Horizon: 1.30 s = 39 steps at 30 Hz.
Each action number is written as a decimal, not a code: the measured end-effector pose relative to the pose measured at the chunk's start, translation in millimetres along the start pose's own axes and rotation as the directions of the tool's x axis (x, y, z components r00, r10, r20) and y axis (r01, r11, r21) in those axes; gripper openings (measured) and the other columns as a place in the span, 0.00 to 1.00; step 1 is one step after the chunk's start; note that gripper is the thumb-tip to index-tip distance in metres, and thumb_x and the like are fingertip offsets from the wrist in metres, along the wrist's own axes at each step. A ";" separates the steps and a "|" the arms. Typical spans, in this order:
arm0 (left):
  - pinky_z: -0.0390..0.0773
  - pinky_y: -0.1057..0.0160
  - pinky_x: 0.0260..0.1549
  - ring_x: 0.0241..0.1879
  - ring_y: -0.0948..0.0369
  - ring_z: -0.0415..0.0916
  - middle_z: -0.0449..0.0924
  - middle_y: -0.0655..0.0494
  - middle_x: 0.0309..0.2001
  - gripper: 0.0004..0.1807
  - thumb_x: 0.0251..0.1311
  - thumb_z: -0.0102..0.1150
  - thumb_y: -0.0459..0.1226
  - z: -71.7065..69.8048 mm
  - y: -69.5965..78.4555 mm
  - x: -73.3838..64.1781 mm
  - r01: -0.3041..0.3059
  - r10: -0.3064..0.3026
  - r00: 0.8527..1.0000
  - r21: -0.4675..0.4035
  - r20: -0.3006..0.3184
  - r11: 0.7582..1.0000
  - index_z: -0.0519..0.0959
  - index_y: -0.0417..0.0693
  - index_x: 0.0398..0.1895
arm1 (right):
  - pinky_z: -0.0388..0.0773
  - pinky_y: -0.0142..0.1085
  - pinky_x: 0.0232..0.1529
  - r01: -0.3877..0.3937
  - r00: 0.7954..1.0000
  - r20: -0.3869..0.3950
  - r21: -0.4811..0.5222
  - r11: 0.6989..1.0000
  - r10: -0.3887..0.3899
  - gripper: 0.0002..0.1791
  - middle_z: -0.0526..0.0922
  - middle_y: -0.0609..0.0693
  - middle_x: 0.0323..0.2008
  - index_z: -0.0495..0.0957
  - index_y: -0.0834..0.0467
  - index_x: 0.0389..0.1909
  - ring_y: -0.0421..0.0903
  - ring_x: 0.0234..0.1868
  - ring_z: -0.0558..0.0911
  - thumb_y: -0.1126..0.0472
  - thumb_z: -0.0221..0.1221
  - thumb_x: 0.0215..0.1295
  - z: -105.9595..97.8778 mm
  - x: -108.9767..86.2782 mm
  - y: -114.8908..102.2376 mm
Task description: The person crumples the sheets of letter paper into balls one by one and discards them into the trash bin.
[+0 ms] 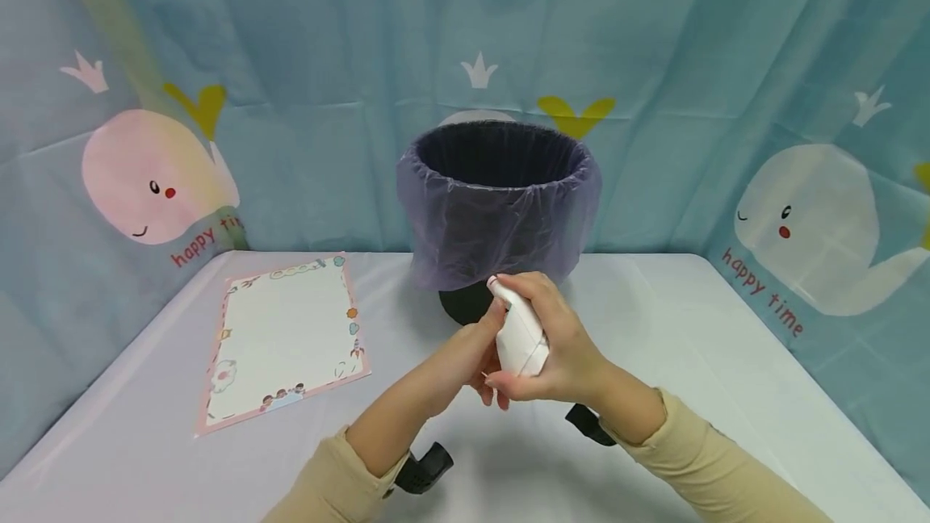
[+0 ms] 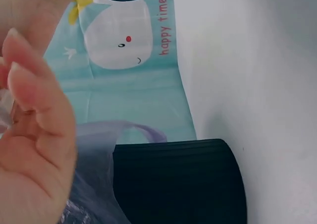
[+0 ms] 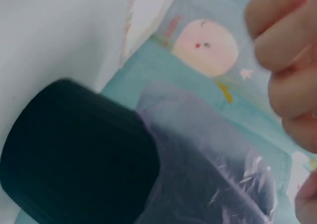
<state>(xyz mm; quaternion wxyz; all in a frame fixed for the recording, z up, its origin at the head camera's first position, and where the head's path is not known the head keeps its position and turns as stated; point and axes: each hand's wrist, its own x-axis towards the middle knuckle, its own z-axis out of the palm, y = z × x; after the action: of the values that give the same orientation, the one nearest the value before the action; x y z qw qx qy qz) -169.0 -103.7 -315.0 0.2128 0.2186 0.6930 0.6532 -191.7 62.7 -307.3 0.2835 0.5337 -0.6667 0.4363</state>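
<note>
A crumpled white paper, with a reddish mark at its narrow upper end, is between my two hands in front of the bin. My right hand grips it from the right, thumb low and fingers over the top. From the other side my left hand holds it, thumb along its left edge and fingertips showing below. In the left wrist view the left hand's fingers are bent, and only a sliver of white shows beside them. Curled fingers of the right hand fill the right wrist view's upper right; the paper is hidden there.
Behind the hands stands a dark bin lined with a translucent purple bag folded over its rim. A flat pink-bordered sheet lies on the white table to the left. A blue printed curtain encloses the table.
</note>
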 end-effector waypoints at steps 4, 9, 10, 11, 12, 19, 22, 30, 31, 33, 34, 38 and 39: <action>0.74 0.68 0.24 0.22 0.63 0.76 0.78 0.56 0.23 0.42 0.68 0.33 0.66 -1.0 -1.3 -4.3 -0.037 0.037 0.999 0.012 0.001 0.999 0.75 0.34 0.34 | 0.73 0.34 0.39 0.053 0.995 -0.079 -0.064 0.997 -0.058 0.34 0.76 0.58 0.43 0.70 0.70 0.49 0.51 0.42 0.73 0.42 0.61 0.58 0.0 -1.1 6.0; 0.73 0.68 0.25 0.20 0.62 0.74 0.76 0.55 0.19 0.37 0.71 0.35 0.62 2.9 -2.5 -0.7 -0.075 0.074 0.997 -0.021 -0.011 0.997 0.73 0.36 0.29 | 0.75 0.30 0.27 0.054 0.976 -0.207 -0.057 0.997 -0.065 0.25 0.74 0.54 0.29 0.71 0.67 0.36 0.47 0.28 0.74 0.45 0.59 0.60 3.6 -3.9 12.3; 0.72 0.68 0.24 0.20 0.62 0.73 0.75 0.55 0.19 0.37 0.71 0.35 0.62 3.9 -2.6 0.3 -0.064 0.064 0.998 -0.021 -0.016 0.998 0.73 0.36 0.28 | 0.75 0.30 0.24 0.047 0.971 -0.231 -0.054 0.997 -0.059 0.24 0.73 0.54 0.27 0.70 0.67 0.34 0.47 0.25 0.74 0.46 0.59 0.60 4.4 -4.8 13.4; 0.72 0.68 0.24 0.19 0.62 0.73 0.75 0.55 0.19 0.37 0.71 0.35 0.62 4.8 -2.6 1.2 -0.049 0.049 0.999 -0.016 -0.020 0.999 0.73 0.37 0.26 | 0.74 0.29 0.21 0.034 0.966 -0.255 -0.058 0.998 -0.047 0.23 0.73 0.53 0.25 0.70 0.66 0.32 0.46 0.22 0.73 0.48 0.59 0.59 4.8 -6.0 14.5; 0.71 0.68 0.23 0.19 0.62 0.72 0.74 0.55 0.19 0.37 0.72 0.34 0.61 5.4 -2.7 1.7 -0.035 0.035 0.999 -0.009 -0.024 0.999 0.73 0.37 0.25 | 0.73 0.29 0.20 0.019 0.962 -0.270 -0.060 0.998 -0.035 0.21 0.72 0.53 0.23 0.69 0.66 0.31 0.45 0.20 0.72 0.50 0.59 0.58 5.1 -7.2 15.2; 0.71 0.69 0.24 0.19 0.63 0.73 0.73 0.56 0.23 0.35 0.73 0.35 0.60 0.8 -2.7 -0.4 -0.010 0.009 0.997 -0.018 -0.078 1.000 0.75 0.35 0.38 | 0.64 0.26 0.11 -0.076 0.961 -0.267 -0.021 0.997 0.068 0.09 0.70 0.49 0.15 0.70 0.62 0.23 0.40 0.13 0.67 0.67 0.60 0.41 5.2 -13.3 19.8; 0.73 0.67 0.26 0.24 0.62 0.77 0.76 0.56 0.28 0.36 0.72 0.36 0.60 -1.4 -0.9 -1.1 -0.012 0.011 0.996 -0.004 -0.092 1.000 0.76 0.34 0.46 | 0.63 0.26 0.10 -0.086 0.964 -0.253 0.000 0.996 0.084 0.09 0.70 0.50 0.13 0.71 0.63 0.23 0.39 0.12 0.66 0.70 0.60 0.38 6.8 -15.5 22.6; 0.78 0.62 0.36 0.36 0.61 0.77 0.81 0.55 0.35 0.22 0.68 0.53 0.46 -0.4 -1.6 3.2 -0.011 0.020 0.980 0.045 -0.200 0.999 0.76 0.33 0.46 | 0.73 0.36 0.30 -0.074 0.997 -0.039 -0.267 0.961 0.066 0.26 0.75 0.52 0.30 0.71 0.65 0.40 0.47 0.30 0.72 0.63 0.71 0.39 11.6 -15.5 27.8; 0.78 0.62 0.37 0.35 0.62 0.77 0.80 0.56 0.34 0.21 0.67 0.56 0.44 -0.5 -2.4 3.6 -0.015 0.024 0.973 0.040 -0.231 0.999 0.76 0.32 0.47 | 0.74 0.39 0.36 -0.067 0.997 0.024 -0.286 0.956 0.077 0.33 0.75 0.53 0.36 0.69 0.66 0.47 0.49 0.36 0.73 0.61 0.74 0.39 10.5 -14.9 25.8; 0.78 0.62 0.37 0.33 0.63 0.76 0.80 0.56 0.33 0.18 0.64 0.60 0.40 -1.4 -3.9 4.1 -0.035 0.044 0.957 0.038 -0.287 0.999 0.77 0.31 0.47 | 0.73 0.46 0.48 -0.075 0.983 0.144 -0.248 0.966 0.114 0.48 0.73 0.58 0.49 0.61 0.65 0.62 0.53 0.48 0.72 0.59 0.77 0.40 6.7 -13.2 21.9; 0.78 0.62 0.37 0.33 0.63 0.76 0.81 0.56 0.33 0.18 0.64 0.61 0.39 -2.5 -4.9 4.1 -0.041 0.051 0.950 0.038 -0.308 0.998 0.78 0.31 0.47 | 0.71 0.48 0.52 -0.090 0.972 0.194 -0.203 0.975 0.130 0.54 0.71 0.61 0.55 0.55 0.64 0.68 0.55 0.53 0.70 0.58 0.77 0.42 4.2 -12.6 20.4; 0.79 0.62 0.39 0.33 0.63 0.77 0.81 0.55 0.33 0.16 0.63 0.61 0.35 -5.8 -6.1 3.1 -0.097 0.105 0.943 0.043 -0.316 0.994 0.78 0.29 0.47 | 0.69 0.50 0.60 -0.206 0.933 0.295 -0.035 0.978 0.207 0.56 0.58 0.64 0.67 0.46 0.60 0.74 0.57 0.63 0.65 0.55 0.73 0.54 -5.7 -10.7 17.3; 0.78 0.62 0.39 0.34 0.63 0.77 0.81 0.56 0.33 0.16 0.63 0.61 0.35 -6.1 -6.0 2.9 -0.109 0.118 0.943 0.045 -0.310 0.993 0.77 0.28 0.47 | 0.70 0.49 0.60 -0.225 0.928 0.299 -0.020 0.974 0.221 0.53 0.59 0.63 0.67 0.48 0.60 0.74 0.56 0.63 0.66 0.54 0.71 0.56 -7.2 -10.2 17.5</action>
<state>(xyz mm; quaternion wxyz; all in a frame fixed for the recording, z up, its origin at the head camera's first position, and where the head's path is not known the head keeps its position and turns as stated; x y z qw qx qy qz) -175.0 -107.3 -320.7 0.0597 0.1550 0.7130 0.6812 -206.3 74.6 -317.5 0.1237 0.5165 -0.7549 0.3848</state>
